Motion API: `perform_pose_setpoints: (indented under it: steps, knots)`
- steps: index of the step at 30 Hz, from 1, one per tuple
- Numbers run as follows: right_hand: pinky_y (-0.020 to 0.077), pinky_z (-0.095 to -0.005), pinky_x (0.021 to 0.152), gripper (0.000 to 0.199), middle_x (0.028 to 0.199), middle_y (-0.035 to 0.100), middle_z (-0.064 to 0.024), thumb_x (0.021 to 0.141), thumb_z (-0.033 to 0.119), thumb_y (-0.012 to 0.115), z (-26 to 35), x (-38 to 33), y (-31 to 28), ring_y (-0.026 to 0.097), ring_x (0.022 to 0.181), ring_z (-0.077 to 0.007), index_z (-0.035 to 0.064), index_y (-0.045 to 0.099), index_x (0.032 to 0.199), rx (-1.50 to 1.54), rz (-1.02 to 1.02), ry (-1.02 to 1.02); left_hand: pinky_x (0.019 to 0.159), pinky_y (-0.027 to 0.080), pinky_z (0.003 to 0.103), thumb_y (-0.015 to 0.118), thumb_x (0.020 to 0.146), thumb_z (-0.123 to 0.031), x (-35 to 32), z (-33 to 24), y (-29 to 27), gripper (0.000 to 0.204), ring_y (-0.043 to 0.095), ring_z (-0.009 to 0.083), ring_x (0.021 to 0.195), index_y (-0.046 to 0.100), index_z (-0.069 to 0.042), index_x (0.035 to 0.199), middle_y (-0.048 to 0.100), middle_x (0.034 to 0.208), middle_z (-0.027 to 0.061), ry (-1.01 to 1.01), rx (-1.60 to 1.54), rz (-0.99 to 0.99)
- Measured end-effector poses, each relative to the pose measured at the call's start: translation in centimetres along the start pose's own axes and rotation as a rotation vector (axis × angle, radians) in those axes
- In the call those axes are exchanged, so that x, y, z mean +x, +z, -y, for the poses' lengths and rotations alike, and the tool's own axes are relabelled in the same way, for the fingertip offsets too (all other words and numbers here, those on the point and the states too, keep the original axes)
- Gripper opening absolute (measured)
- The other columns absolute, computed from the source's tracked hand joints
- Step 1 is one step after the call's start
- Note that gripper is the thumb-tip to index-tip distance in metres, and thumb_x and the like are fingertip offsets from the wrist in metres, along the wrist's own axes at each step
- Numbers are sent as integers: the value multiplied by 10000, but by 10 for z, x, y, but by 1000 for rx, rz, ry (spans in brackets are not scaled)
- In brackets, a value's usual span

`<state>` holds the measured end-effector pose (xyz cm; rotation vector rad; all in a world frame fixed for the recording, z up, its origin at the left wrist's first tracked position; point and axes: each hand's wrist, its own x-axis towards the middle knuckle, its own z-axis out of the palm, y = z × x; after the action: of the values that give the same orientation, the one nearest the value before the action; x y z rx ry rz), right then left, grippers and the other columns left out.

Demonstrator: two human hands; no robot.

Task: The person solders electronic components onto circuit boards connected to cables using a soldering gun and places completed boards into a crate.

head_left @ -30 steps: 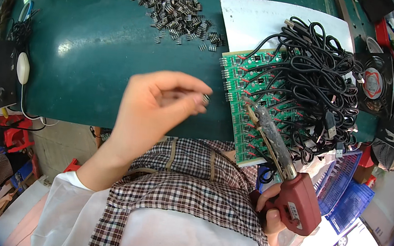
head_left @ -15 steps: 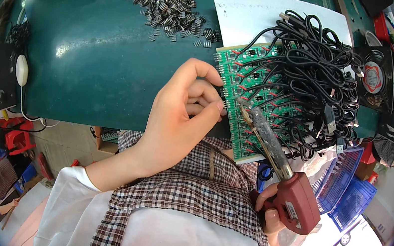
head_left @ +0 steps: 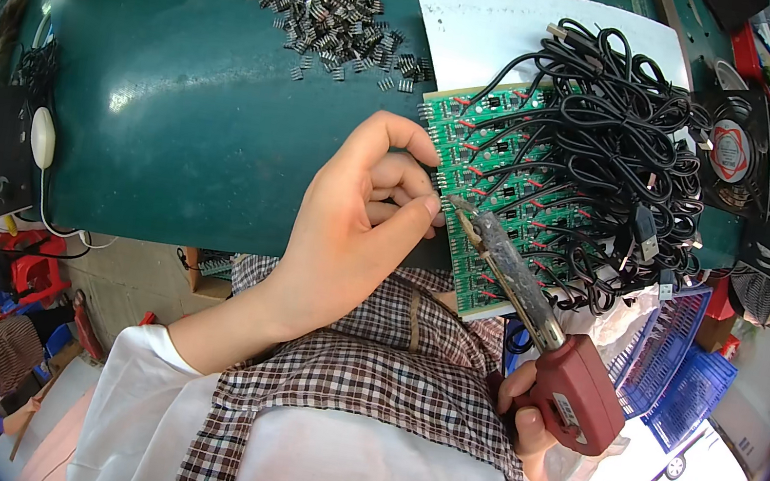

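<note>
My left hand [head_left: 348,221] is closed, with curled fingers at the left edge of a green circuit board panel [head_left: 483,171]. Its index fingertip and thumb tip are by the row of small metal pins along that edge; whatever is between the fingers is hidden. In my right hand [head_left: 531,424] is a soldering iron [head_left: 575,395] with a dark red pistol-like handle. Its tip reaches the board's left edge, just beside my left thumb. Black cables [head_left: 608,124] with USB plugs run from red-sleeved wires on the board and lie bundled over its right part.
A pile of small pin headers [head_left: 329,6] lies on the green table [head_left: 172,142] beyond my left hand. White card [head_left: 455,24] sticks out behind the board. At the right are a black fan-like device [head_left: 729,156] and blue baskets [head_left: 689,391]. Another person [head_left: 0,354] is at the lower left.
The soldering iron's tip has shifted slightly left, toward the board's edge and my left fingers. My left hand has barely moved. The person at the lower left has changed posture.
</note>
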<state>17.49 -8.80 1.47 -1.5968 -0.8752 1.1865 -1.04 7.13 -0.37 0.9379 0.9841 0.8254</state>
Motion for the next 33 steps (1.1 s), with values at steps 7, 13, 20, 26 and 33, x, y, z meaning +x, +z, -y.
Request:
perform_pose_setpoints:
  steps: [7, 13, 20, 26, 33]
  knots:
    - [371, -206, 580, 552, 711, 534, -61, 690, 167, 701, 2, 1, -8, 492, 619, -101, -57, 411, 1102, 182, 140, 18, 641, 452, 210, 486, 812, 48, 0, 1, -1, 223, 535, 83, 715, 398, -23, 1004, 529, 759, 26, 22, 46, 8]
    - [372, -227, 553, 344, 666, 523, -48, 679, 187, 697, 4, 3, -15, 483, 571, -121, -32, 527, 883, -18, 217, -24, 589, 410, 178, 478, 792, 64, 0, 3, 1, 221, 488, 42, 665, 403, -21, 981, 509, 735, 18, 40, 27, -18]
    - [391, -285, 542, 200, 619, 524, -80, 654, 152, 669, -16, -6, -11, 495, 550, -198, 4, 551, 720, 95, 90, -97, 631, 451, 210, 476, 807, 59, 0, 2, -1, 223, 532, 83, 705, 399, -24, 999, 514, 751, 18, 45, 34, 17]
    - [392, -284, 537, 213, 634, 531, -79, 671, 177, 657, -17, -8, -16, 497, 535, -203, -3, 554, 720, 13, 92, -117, 632, 450, 207, 475, 803, 64, 1, 2, 0, 225, 525, 79, 705, 402, -29, 994, 509, 754, 15, 46, 42, 10]
    - [366, -259, 543, 393, 679, 531, -64, 696, 265, 657, 11, -6, -24, 469, 590, -112, -21, 530, 934, -76, 219, 124, 500, 380, 200, 502, 833, 0, 4, -5, -14, 227, 464, 47, 583, 410, -14, 1040, 514, 663, 32, 138, 271, -69]
